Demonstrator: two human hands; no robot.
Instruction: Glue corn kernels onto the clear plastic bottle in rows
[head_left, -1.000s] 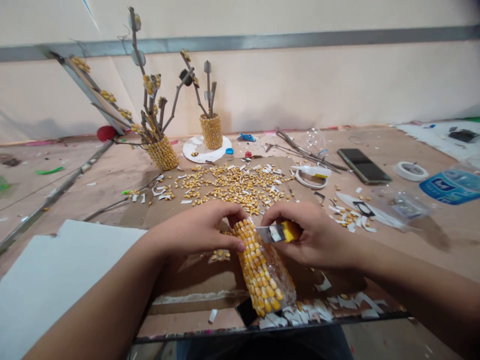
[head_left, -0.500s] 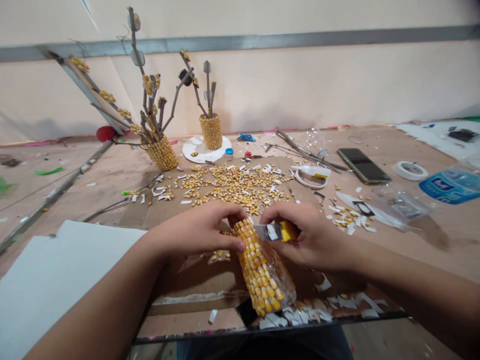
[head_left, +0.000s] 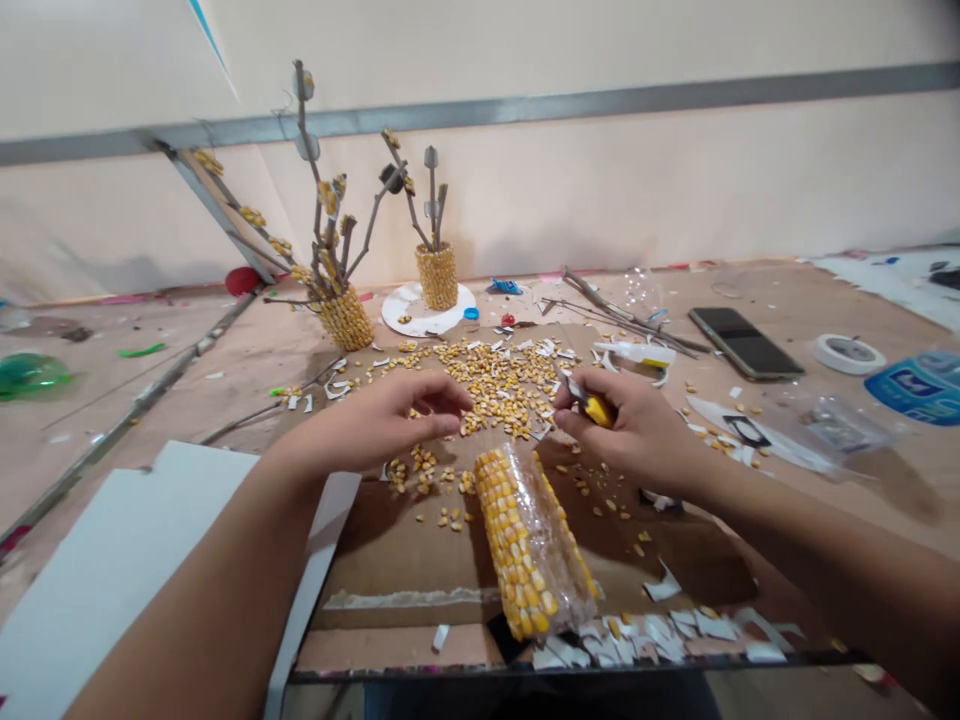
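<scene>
A clear plastic cylinder, partly covered in rows of yellow corn kernels, lies on the cardboard in front of me with a bare strip on its upper right side. Beyond it to the left, my left hand hovers by the loose corn kernels, thumb and fingers apart and nothing seen between them. My right hand is closed around a yellow utility knife, its blade pointing up and left at the kernels' right edge. Neither hand touches the cylinder.
Two kernel-covered pots with twigs stand at the back left, one on a white disc. A glue bottle, phone and tape roll lie right. White scraps litter the front edge; white board lies left.
My left hand has let go of the kernel-covered cylinder and moved up and left toward the loose kernels. My right hand has drawn the utility knife away from the cylinder, now resting on the cardboard.
</scene>
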